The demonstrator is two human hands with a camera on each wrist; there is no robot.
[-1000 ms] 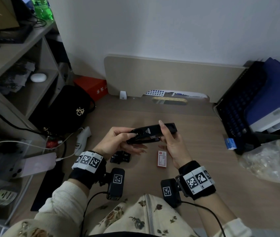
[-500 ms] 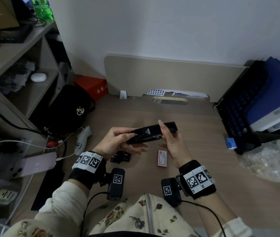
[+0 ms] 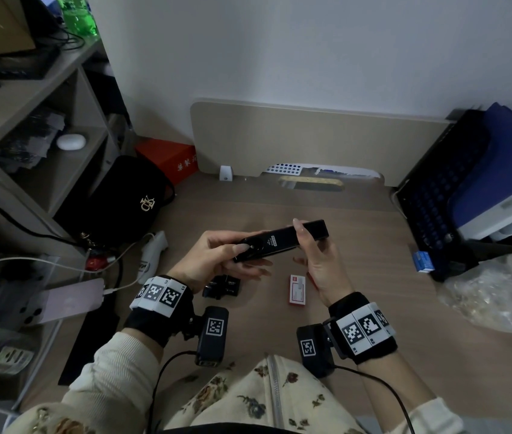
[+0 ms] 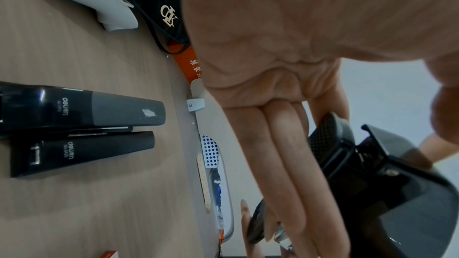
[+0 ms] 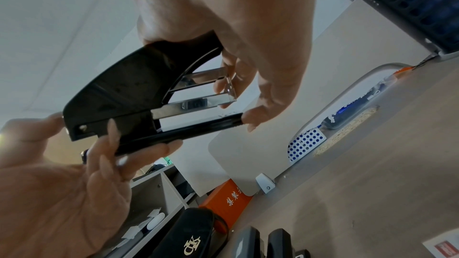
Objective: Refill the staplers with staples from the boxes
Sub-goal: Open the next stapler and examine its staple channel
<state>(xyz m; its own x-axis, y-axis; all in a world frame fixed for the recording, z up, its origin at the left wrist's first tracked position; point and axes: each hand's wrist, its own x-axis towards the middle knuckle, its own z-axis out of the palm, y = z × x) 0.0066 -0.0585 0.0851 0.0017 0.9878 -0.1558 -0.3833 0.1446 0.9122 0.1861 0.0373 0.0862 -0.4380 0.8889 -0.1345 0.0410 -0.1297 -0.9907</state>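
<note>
Head view: a person sits at a light wooden desk (image 3: 373, 277) and holds a black stapler (image 3: 279, 242) in the air above it with both hands. The left hand (image 3: 217, 261) grips the rear end, thumb laid on top and fingers curled underneath. The right hand (image 3: 320, 261) grips the front end, index finger over the top and the other fingers wrapped below. On the desk under the hands lies a small red and white staple box (image 3: 297, 289), and just left of it, under the left hand, sit two more black staplers (image 3: 221, 286). A black bag (image 3: 123, 202) and an orange box (image 3: 170, 156) lie to the far left; a small blue box (image 3: 422, 261) lies to the right, beside a black crate (image 3: 442, 195).

Left wrist view: the left hand's fingers (image 4: 285, 164) run long and close together beneath the held stapler (image 4: 372, 174), which shows as a dark shape at the lower right. The two spare staplers (image 4: 82, 125) lie side by side and touching on the desk, each printed with "deli".

Right wrist view: the stapler (image 5: 139, 93) is hinged open, its black top lifted off the shiny metal staple channel (image 5: 198, 101). The right hand (image 5: 236, 36) curls round the top cover, fingertips by the channel's end and the base tip. The left hand (image 5: 74, 174) pinches the hinge end
</note>
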